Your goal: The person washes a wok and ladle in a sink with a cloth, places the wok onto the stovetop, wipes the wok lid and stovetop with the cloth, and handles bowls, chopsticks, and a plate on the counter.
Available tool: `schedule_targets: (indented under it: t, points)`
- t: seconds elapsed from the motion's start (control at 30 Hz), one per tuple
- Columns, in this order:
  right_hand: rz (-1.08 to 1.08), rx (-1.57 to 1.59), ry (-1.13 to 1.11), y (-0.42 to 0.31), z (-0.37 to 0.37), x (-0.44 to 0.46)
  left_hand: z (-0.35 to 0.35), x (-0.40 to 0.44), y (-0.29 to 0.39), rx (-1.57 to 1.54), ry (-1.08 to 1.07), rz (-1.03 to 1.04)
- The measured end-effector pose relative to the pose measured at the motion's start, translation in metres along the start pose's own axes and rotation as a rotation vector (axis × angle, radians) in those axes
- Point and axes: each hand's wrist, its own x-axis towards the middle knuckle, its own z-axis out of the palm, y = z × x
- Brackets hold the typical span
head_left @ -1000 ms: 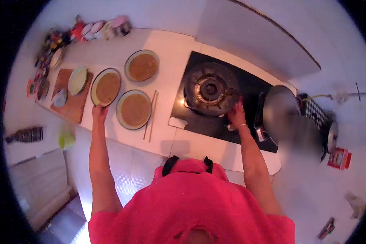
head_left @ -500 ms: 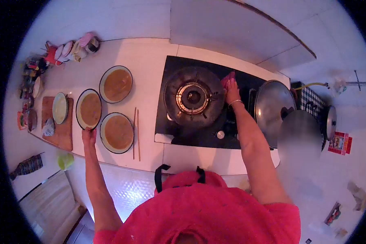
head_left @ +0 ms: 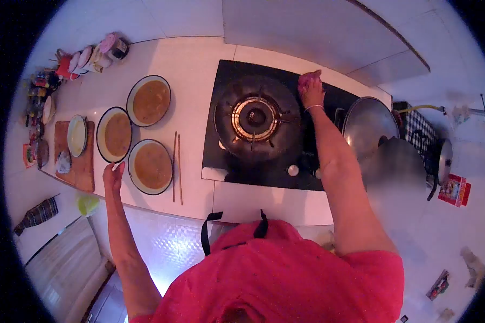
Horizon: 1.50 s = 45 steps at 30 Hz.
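My right hand (head_left: 312, 97) presses a reddish cloth (head_left: 309, 81) onto the black stove top (head_left: 242, 175), at its back edge right of the round burner (head_left: 256, 118). Beside the near rim of a bowl of brown liquid (head_left: 118, 134), my left hand (head_left: 113, 175) has its fingers apart and holds nothing. Two more such bowls stand close by, one behind (head_left: 149, 100) and one to the right (head_left: 151, 166). A pair of chopsticks (head_left: 177, 169) lies between the bowls and the stove.
On the left, a cutting board (head_left: 86, 175) holds a pale green dish (head_left: 77, 135) and a small plastic bag (head_left: 63, 162). Jars and bottles line the back left. A large lidded pan (head_left: 369, 121) sits right of the burner, near a checked cloth (head_left: 417, 129).
My right hand has moved with the cloth from the stove's middle to its back edge. My left hand has let go of the bowl's rim, and that bowl now stands nearer the other two.
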Motion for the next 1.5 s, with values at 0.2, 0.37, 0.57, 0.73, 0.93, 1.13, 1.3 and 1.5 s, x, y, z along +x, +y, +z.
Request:
schedule_targets:
  t: [0.2,0.37,0.57,0.73,0.93,1.13,1.3,1.5]
  points:
    - [0.152,0.028,0.121,0.021,0.031,-0.086,-0.032,-0.041,0.007,-0.031,0.106,0.048]
    - [0.217,-0.028,0.104,0.017,0.042,-0.143,-0.066,-0.062,-0.004,-0.025,0.077,0.083]
    - [0.114,0.116,0.028,0.029,0.031,-0.225,-0.105,-0.105,-0.027,-0.051,0.035,0.036]
    - [-0.026,0.258,0.069,0.038,0.039,-0.252,-0.104,-0.135,-0.037,-0.056,0.038,-0.008]
    - [-0.086,0.324,0.194,0.033,0.041,-0.277,-0.104,-0.163,-0.053,-0.023,0.015,0.020]
    - [-0.051,0.277,0.271,0.018,0.040,-0.331,-0.108,-0.186,-0.055,-0.059,-0.014,-0.015]
    - [-0.154,0.363,0.254,0.026,0.029,-0.370,-0.122,-0.196,-0.075,-0.108,-0.037,-0.055]
    - [-0.048,0.233,0.211,0.011,0.041,-0.399,-0.142,-0.224,-0.116,-0.013,-0.014,-0.067]
